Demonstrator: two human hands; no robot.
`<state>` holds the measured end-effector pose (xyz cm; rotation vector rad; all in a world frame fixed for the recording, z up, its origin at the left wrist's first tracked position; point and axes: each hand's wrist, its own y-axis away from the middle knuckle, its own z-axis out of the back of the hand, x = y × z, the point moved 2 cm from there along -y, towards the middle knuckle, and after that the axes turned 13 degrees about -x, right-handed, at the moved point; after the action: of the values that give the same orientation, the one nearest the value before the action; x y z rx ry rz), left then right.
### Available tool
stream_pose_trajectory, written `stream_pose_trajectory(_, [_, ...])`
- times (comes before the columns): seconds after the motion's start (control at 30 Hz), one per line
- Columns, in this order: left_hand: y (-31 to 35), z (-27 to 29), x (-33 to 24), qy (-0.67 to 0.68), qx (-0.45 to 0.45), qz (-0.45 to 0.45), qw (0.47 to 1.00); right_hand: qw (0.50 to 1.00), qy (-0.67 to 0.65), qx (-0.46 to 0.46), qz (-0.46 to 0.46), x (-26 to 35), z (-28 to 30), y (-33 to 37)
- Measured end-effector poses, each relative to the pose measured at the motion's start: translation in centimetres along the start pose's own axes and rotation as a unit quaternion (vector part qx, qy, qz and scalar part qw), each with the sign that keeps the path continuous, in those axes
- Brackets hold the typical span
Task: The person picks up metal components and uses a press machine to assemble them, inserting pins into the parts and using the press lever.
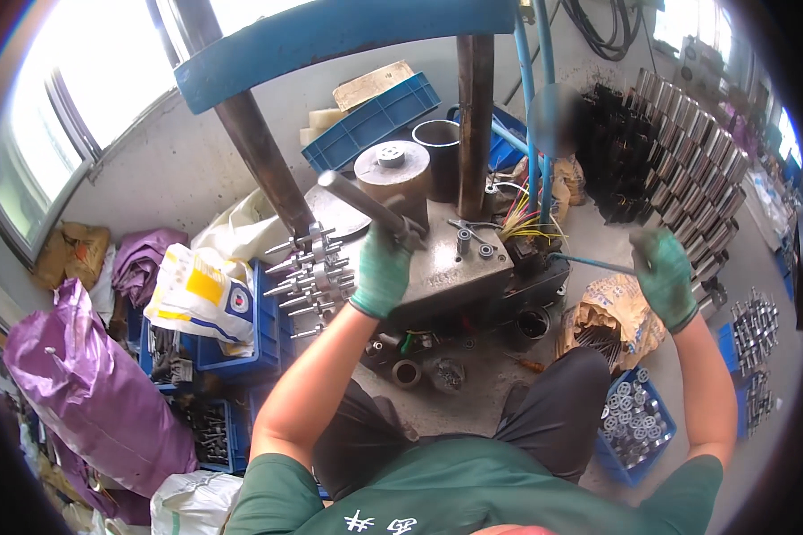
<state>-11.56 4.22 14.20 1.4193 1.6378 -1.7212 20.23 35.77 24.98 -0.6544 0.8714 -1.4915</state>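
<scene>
My left hand [384, 272], in a green work glove, is closed around a metal shaft [359, 198] with a wider metal piece at its lower end. The shaft tilts over the press bed [446, 267], its rounded end pointing up and left. On the bed stand a small round metal fitting [463, 239] and a thick cylinder [391, 178]. My right hand [666, 281], gloved too, is closed at the end of a thin blue rod [593, 263] reaching out from the press's side. Several spiky shaft parts [317, 276] are stacked left of the bed.
The blue press crossbeam [348, 40] and two steel posts [475, 125] rise ahead. Steel tubes [696, 143] are stacked at right. A blue bin of round metal parts [633, 419] sits by my right leg; a purple sack [98, 392] and blue crates [241, 352] are left.
</scene>
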Motion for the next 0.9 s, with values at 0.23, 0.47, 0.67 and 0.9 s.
stream_pose_trajectory(0.23, [-14.4, 0.7, -1.4, 0.01, -0.128, -0.047, 0.991, 0.995, 0.031, -0.074, -0.063, -3.0, -5.3, -8.4])
stream_pose_trajectory(0.47, [-20.6, -0.4, -0.2, -0.082, -0.172, 0.037, 0.981, 0.983, 0.067, 0.058, -0.159, -5.7, -7.2, -10.1])
stream_pose_trajectory(0.67, [-20.9, -1.5, -1.2, -0.188, -0.126, 0.032, 0.974, 0.981, 0.072, 0.074, -0.165, -5.2, -6.6, -10.0])
stream_pose_trajectory(0.9, [-22.5, -0.4, -0.2, -0.308, -0.053, -0.042, 0.949, 0.982, 0.063, 0.094, -0.153, -4.1, -6.3, -9.9])
